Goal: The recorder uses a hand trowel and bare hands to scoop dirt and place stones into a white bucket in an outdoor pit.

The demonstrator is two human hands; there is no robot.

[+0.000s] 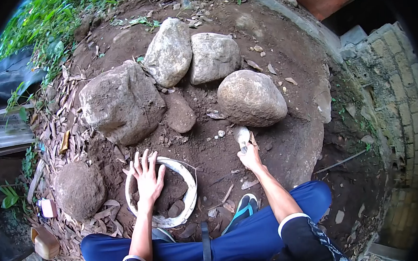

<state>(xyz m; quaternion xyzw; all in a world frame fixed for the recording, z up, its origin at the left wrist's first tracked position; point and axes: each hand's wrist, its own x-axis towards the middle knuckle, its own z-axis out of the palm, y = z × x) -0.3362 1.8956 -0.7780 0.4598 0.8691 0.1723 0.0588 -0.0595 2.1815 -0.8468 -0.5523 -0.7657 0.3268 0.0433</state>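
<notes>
My left hand point(147, 179) is spread with fingers apart over the far left rim of a white bucket point(191, 196). Inside the bucket lie brown soil point(171, 188) and a small stone point(176, 209). To the right, my right hand point(251, 157) is closed round the handle of a small trowel point(241, 134), mostly hidden by the fingers. Its pale blade meets the dirt just below a large rounded boulder point(251, 98). Whether the left palm presses on the rim cannot be made out.
Several boulders form an arc ahead: a blocky one point(118, 103), an upright one point(169, 52), a squarish one point(214, 56) and a smaller brown stone point(180, 113). A round boulder point(79, 190) sits left, near dry leaves and a cut plastic container point(45, 242). A stone wall point(391, 81) stands right.
</notes>
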